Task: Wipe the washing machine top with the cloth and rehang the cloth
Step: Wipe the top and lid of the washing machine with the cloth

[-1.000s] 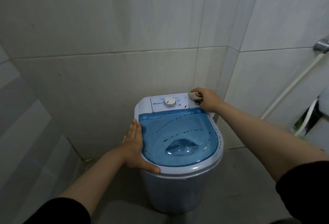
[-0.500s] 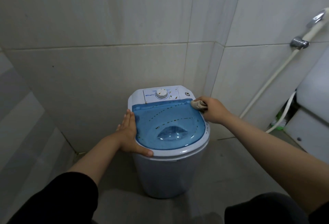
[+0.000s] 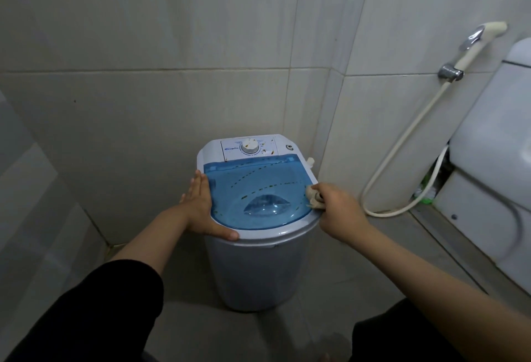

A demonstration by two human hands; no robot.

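A small round washing machine (image 3: 250,272) stands in the tiled corner, with a see-through blue lid (image 3: 258,189) and a white control panel with a dial (image 3: 249,146) at the back. My left hand (image 3: 202,208) lies flat against the lid's left rim, fingers together, thumb on the front rim. My right hand (image 3: 339,210) is closed on a small bunched beige cloth (image 3: 312,196), pressed on the lid's right front edge. Most of the cloth is hidden in my fist.
A bidet sprayer (image 3: 471,45) hangs on the right wall, its hose (image 3: 402,146) looping down to the floor. A white toilet tank (image 3: 497,137) stands at the far right. Tiled walls close in behind and left of the machine. Grey floor lies in front.
My right hand has slid the cloth from the back right corner by the panel forward along the lid's right edge. My left hand has stayed on the left rim.
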